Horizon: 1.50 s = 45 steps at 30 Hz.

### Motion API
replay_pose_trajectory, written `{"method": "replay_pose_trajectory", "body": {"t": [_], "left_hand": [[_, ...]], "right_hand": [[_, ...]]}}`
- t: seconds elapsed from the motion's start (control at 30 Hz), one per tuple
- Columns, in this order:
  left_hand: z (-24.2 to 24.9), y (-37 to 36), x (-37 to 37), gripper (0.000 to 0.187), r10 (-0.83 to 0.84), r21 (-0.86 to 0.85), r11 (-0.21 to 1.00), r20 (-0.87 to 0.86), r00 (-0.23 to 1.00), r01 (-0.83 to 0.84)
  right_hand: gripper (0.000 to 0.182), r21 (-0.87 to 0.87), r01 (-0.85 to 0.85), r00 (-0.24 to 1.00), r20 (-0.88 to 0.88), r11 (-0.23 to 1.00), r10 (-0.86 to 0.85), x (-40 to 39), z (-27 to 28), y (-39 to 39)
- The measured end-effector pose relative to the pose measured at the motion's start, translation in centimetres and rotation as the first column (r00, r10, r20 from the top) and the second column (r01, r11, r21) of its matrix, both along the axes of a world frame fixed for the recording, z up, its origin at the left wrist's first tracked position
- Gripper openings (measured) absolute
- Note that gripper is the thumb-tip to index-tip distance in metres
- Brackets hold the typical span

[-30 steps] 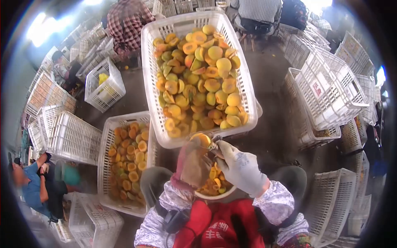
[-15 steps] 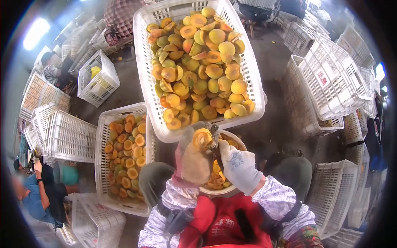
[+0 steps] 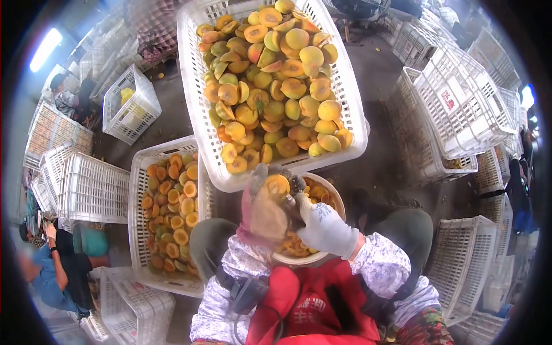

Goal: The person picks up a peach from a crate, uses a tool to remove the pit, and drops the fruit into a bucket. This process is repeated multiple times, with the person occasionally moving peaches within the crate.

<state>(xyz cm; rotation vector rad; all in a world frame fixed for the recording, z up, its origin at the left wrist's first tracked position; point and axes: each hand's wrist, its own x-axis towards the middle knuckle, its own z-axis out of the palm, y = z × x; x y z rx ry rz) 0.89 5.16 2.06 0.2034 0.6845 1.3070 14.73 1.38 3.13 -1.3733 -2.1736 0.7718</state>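
My left hand (image 3: 265, 210), in a worn, stained glove, grips a yellow-orange peach half (image 3: 276, 186) at its fingertips. Close against the fruit is my right hand (image 3: 329, 227), in a grey-white glove, its fingers closed round a dark, slim tool whose shape is blurred. Both hands are over a round white bucket (image 3: 340, 202) holding fruit pieces. Just beyond them stands a large white crate (image 3: 359, 135) heaped with halved peaches (image 3: 276, 86). To the left, a lower white crate (image 3: 135, 230) holds more halves with their hollow sides showing.
Stacked white crates stand at the right (image 3: 454, 109) and left (image 3: 95, 187). A small crate (image 3: 129, 118) with something yellow inside is at the upper left. A person in blue (image 3: 52, 282) sits at the lower left near a green bucket (image 3: 92, 241).
My right hand has moved slightly down and left, still close to the fruit. The crates have shifted a little left and up in the view.
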Motion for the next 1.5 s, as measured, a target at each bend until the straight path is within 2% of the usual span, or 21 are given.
{"method": "replay_pose_trajectory", "body": {"t": [0.13, 0.2, 0.27, 0.33, 0.4, 0.43, 0.53, 0.67, 0.73, 0.77, 0.8, 0.87, 0.93, 1.0, 1.1, 1.17, 1.2, 1.27, 1.33, 1.47, 1.5], "left_hand": [[1.8, -0.2, -0.5, 0.033, -0.145, 0.037, 0.989, 0.087, 0.986, 0.142], [2.3, -0.3, -0.7, 0.032, -0.206, 0.048, 0.978, 0.158, 0.966, 0.201], [1.4, 0.2, -0.8, 0.033, -0.288, 0.169, 0.953, 0.235, 0.929, 0.252], [0.7, 0.0, -0.3, 0.028, -0.206, 0.108, 0.975, 0.102, 0.973, 0.195], [1.3, -0.1, -0.1, 0.029, -0.086, 0.296, 0.903, -0.583, 0.808, 0.31], [1.3, -0.1, 0.0, 0.029, -0.09, 0.27, 0.918, -0.57, 0.817, 0.289], [1.0, -0.3, -0.5, 0.014, -0.197, 0.347, 0.883, -0.339, 0.92, 0.318], [1.6, -0.5, -0.1, 0.026, -0.332, 0.236, 0.909, -0.082, 0.94, 0.342], [0.9, 0.4, 0.1, 0.039, -0.132, 0.136, 0.967, -0.451, 0.883, 0.214], [0.7, 0.9, -0.6, 0.031, 0.016, 0.225, 0.953, -0.707, 0.707, 0.204], [0.7, 0.8, -1.3, 0.031, 0.023, 0.23, 0.952, -0.709, 0.704, 0.2], [1.8, -0.4, -2.2, 0.029, 0.253, 0.328, 0.935, -0.885, 0.391, 0.137], [2.0, -1.3, -4.1, 0.023, 0.573, 0.659, 0.751, -0.681, 0.456, 0.041], [4.4, -1.9, -6.1, 0.021, 0.398, 0.441, 0.894, -0.71, 0.581, -0.073], [1.3, -0.8, -7.2, 0.023, 0.317, 0.285, 0.942, -0.582, 0.748, -0.178], [1.6, -1.7, -6.2, 0.024, 0.358, 0.279, 0.93, -0.557, 0.749, -0.238], [1.5, -2.8, -6.1, 0.025, 0.392, 0.275, 0.919, -0.544, 0.742, -0.284], [0.3, -3.9, -7.6, 0.027, 0.267, 0.232, 0.96, -0.59, 0.762, -0.156], [0.2, -4.9, -7.2, 0.029, 0.333, 0.31, 0.937, -0.638, 0.695, -0.164], [0.4, -8.6, -6.2, 0.025, 0.178, 0.308, 0.94, -0.809, 0.56, 0.146], [-0.1, -9.4, -6.2, 0.025, 0.139, 0.219, 0.892, -0.966, 0.22, 0.396]], "right_hand": [[0.029, -0.104, 0.023, 1.0, 0.004, 0.994, -0.022, 0.4, -0.2, -0.2], [0.028, -0.131, -0.08, 0.961, -0.273, 0.988, 0.041, 0.8, -0.6, 0.0], [0.025, -0.238, -0.079, 0.966, -0.258, 0.968, 0.016, 1.1, 0.9, 0.3], [0.025, -0.313, -0.163, 0.949, -0.308, 0.936, 0.063, 1.6, 0.8, 0.4], [0.026, -0.511, -0.169, 0.948, -0.319, 0.843, -0.003, 1.8, 3.3, 0.5], [0.027, -0.679, -0.175, 0.948, -0.312, 0.712, -0.064, 1.8, 4.2, 0.6], [0.034, -0.695, -0.172, 0.963, -0.267, 0.698, -0.028, 1.8, 3.9, 0.6], [0.031, -0.687, -0.241, 0.969, -0.214, 0.686, 0.127, 1.7, 2.8, 0.3], [0.028, -0.546, -0.124, 0.972, -0.236, 0.829, -0.01, 1.3, 1.2, 0.0], [0.028, -0.54, -0.128, 0.971, -0.239, 0.832, -0.006, 1.4, 1.0, 0.0], [0.03, -0.486, -0.155, 0.981, -0.18, 0.86, 0.075, 1.9, 0.9, 0.0], [0.033, -0.427, -0.192, 0.981, -0.115, 0.884, 0.158, 2.6, 0.3, -0.3], [0.028, -0.259, -0.187, 0.977, 0.054, 0.948, 0.208, 3.1, -1.3, -1.5], [0.023, -0.122, -0.348, 0.93, 0.08, 0.93, 0.359, 2.5, -3.9, -1.9], [0.018, -0.159, -0.06, 0.998, 0.006, 0.985, 0.062, 0.5, -5.1, -2.4], [0.026, -0.039, -0.037, 0.906, 0.42, 0.999, 0.05, 2.1, -4.6, -1.9], [0.03, -0.082, 0.054, 0.894, 0.448, 0.995, -0.011, 2.8, -4.2, -2.0], [0.015, 0.055, 0.077, 0.909, 0.406, 0.995, -0.093, 3.6, -4.5, -1.9], [0.015, -0.02, 0.11, 0.879, 0.468, 0.994, -0.088, 3.7, -3.6, -1.9], [0.014, -0.084, -0.025, 0.905, 0.421, 0.996, 0.058, 4.3, -3.1, -4.8], [0.015, -0.093, -0.125, 0.895, 0.42, 0.988, 0.153, 4.3, -3.1, -6.4]]}}
